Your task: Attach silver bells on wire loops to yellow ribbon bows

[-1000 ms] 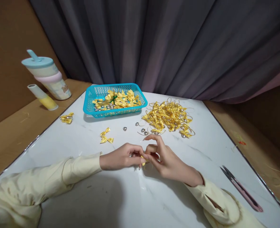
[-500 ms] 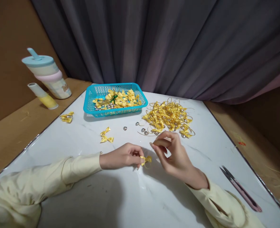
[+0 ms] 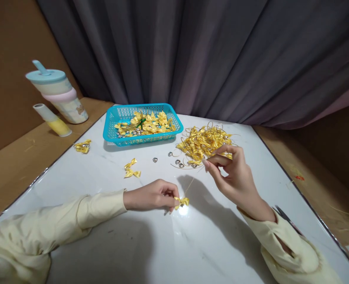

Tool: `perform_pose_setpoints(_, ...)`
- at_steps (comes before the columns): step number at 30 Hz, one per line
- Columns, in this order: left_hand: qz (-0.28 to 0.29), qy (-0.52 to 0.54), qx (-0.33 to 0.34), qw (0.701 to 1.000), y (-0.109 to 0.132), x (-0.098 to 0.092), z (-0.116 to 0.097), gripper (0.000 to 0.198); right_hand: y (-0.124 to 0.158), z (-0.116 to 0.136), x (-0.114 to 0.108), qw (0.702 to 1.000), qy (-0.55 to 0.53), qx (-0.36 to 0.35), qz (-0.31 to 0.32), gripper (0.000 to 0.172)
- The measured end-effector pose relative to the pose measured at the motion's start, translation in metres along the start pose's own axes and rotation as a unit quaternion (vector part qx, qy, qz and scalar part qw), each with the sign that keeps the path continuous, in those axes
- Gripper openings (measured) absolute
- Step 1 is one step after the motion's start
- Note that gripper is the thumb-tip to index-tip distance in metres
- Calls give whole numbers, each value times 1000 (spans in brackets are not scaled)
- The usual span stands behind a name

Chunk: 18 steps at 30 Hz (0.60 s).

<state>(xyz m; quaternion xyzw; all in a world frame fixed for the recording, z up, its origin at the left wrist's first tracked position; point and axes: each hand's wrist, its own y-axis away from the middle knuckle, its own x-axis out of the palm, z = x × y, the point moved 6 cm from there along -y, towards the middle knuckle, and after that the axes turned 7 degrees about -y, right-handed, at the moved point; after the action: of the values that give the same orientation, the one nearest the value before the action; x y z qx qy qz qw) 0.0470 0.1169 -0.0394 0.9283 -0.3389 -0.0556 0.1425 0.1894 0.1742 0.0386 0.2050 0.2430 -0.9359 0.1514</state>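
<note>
My left hand (image 3: pixel 152 195) rests on the white table (image 3: pixel 150 244) with its fingers pinched on a small yellow ribbon bow (image 3: pixel 181 202). A thin gold thread (image 3: pixel 191 184) runs from the bow up to my right hand (image 3: pixel 232 175), which is raised above the table and pinches the thread's far end. Just behind my right hand lies a pile of yellow bows with gold loops (image 3: pixel 202 144).
A blue basket (image 3: pixel 113 115) with several bows and silver bells stands at the back. Loose silver bells (image 3: pixel 177 161), two bows (image 3: pixel 131 169) and another bow (image 3: pixel 83 146) lie about. A lidded cup (image 3: pixel 57 92) and small bottle (image 3: pixel 52 120) stand left; snips (image 3: pixel 285 218) show behind my right sleeve.
My right hand has let go near the bow and risen back and to the right, drawing the gold thread out. My left hand has stayed put on the bow.
</note>
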Motion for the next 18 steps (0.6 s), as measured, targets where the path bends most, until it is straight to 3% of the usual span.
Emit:
perform_pose_setpoints(2,13,8,1,1000,1,2,-1,19,-2,-12,5,998,-22,52,-12,29)
perform_pose_setpoints(4,24,6,6,1000,2,4,-2,21,-1,-27,13,985,-115,127,-13,35)
perform_pose_setpoints(7,37,11,19,999,3,5,-2,24,7,-43,33,925,-286,249,21,37)
perform_pose_setpoints(9,43,30,24,998,3,5,-2,26,16,-44,44,886,-346,302,68,34)
perform_pose_setpoints(14,44,60,36,997,2,3,2,28,37,-23,60,859,-351,304,214,27)
perform_pose_setpoints(18,48,55,50,996,1,4,3,25,52,-16,64,847,-341,313,260,28)
